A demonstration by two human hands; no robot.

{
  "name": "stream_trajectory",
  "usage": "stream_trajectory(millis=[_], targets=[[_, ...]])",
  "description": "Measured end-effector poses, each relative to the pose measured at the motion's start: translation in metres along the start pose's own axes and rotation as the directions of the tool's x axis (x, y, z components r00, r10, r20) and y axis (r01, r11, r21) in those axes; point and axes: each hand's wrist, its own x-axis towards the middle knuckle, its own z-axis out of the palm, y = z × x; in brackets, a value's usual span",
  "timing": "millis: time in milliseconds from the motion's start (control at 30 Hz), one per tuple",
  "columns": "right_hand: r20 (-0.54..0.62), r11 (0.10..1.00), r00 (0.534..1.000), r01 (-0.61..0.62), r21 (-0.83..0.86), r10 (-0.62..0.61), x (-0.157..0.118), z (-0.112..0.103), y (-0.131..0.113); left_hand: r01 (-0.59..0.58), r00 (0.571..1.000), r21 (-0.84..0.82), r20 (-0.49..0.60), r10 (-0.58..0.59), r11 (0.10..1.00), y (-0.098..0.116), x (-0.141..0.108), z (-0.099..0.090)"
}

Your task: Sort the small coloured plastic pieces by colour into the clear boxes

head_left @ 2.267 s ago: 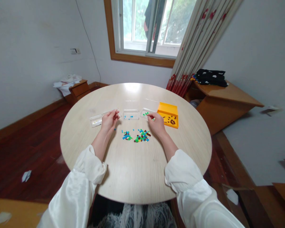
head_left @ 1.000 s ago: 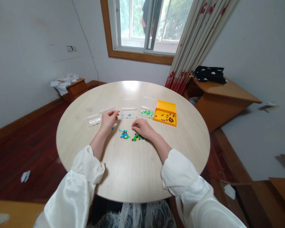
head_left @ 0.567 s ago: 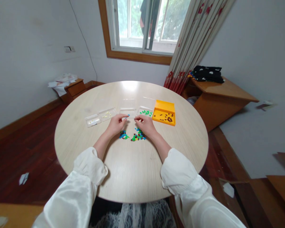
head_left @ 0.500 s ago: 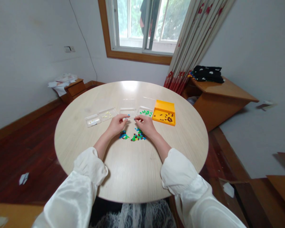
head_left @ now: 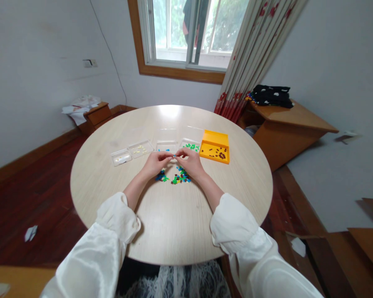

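Observation:
My left hand [head_left: 154, 163] and my right hand [head_left: 190, 162] meet above the middle of the table, both pinched, fingertips touching. A tiny blue piece [head_left: 174, 155] shows between them; its exact shape is too small to make out. Just below, on the table, lie two loose piles of small plastic pieces: a smaller pile [head_left: 162, 176] by my left wrist and a larger, mixed-colour pile [head_left: 180, 176] by my right. Beyond my fingers stands an open clear box [head_left: 167, 143] with a few blue pieces, its front partly hidden by my left hand.
Left of it are a clear box with pale yellow pieces [head_left: 140, 149] and a small clear box with whitish pieces [head_left: 121, 157]. To the right sit a clear box with green pieces [head_left: 191, 146] and a yellow box [head_left: 214, 161] holding brown pieces. All rest on a round table [head_left: 170, 223].
My left hand has moved right, and its fingertips have closed in to meet those of my right hand, which has stayed almost in place. Blue pieces in the clear box show more.

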Motion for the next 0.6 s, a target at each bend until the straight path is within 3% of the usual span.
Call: stream_trajectory(millis=[167,600], targets=[[0.0,0.998,1.0,0.026,0.049,-0.026,-0.0007,0.0016,-0.0018,0.06,0.997,-0.069,-0.046,-0.063,0.996,-0.0009,0.0014,0.0005],[0.006,0.997,0.999,0.046,0.069,-0.047,-0.0016,0.0016,-0.0034,0.081,0.996,-0.115,-0.022,-0.084,0.99,0.0016,0.0006,0.0]])
